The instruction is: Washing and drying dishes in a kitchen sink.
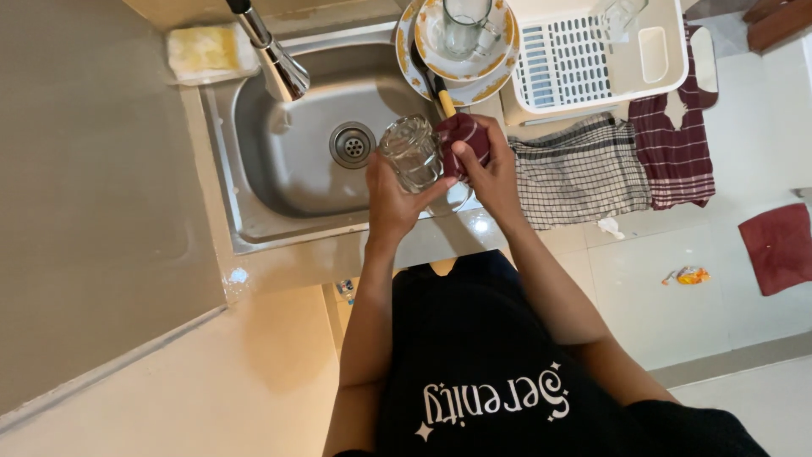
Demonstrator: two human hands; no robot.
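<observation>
Holding a clear glass (412,152) over the steel sink (279,161), the left hand (391,199) clamps its grip around it while the right hand (486,169) pinches a dark red cloth (461,135) against its side, best rubbed with steady support.

Sink (254,169): steel, drain (352,145) mid-basin, faucet (272,52) above.
Sponge (201,51): yellow, on the back ledge.
Plates (486,78): stacked beside the sink, bearing a glass mug (463,27).
Rack (592,55): white, holding what seems a glass.
Towels: checked (575,169), maroon striped (677,144).
Floor: red cloth (778,247), wrapper (691,275).
</observation>
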